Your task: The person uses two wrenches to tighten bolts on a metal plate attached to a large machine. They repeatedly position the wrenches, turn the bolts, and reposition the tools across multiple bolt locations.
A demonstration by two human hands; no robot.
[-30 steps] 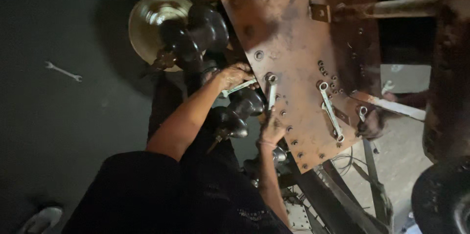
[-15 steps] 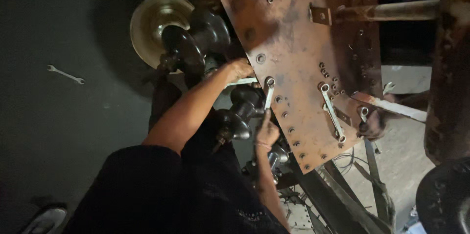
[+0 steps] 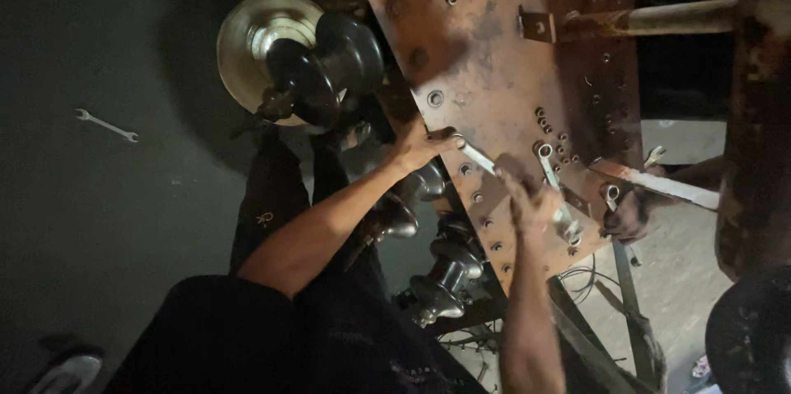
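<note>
The right hand [image 3: 534,200] grips a ring spanner [image 3: 554,184] on the rusty plate [image 3: 503,56]; the left hand [image 3: 422,145] closes round a second spanner [image 3: 474,155] at the plate's edge; best hold one steady and seat both squarely.

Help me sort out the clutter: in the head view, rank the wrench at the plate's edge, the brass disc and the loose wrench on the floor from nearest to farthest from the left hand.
From the left hand:
1. Wrench at the plate's edge, touching it.
2. Brass disc, up-left.
3. Loose wrench on the floor, far left.
</note>
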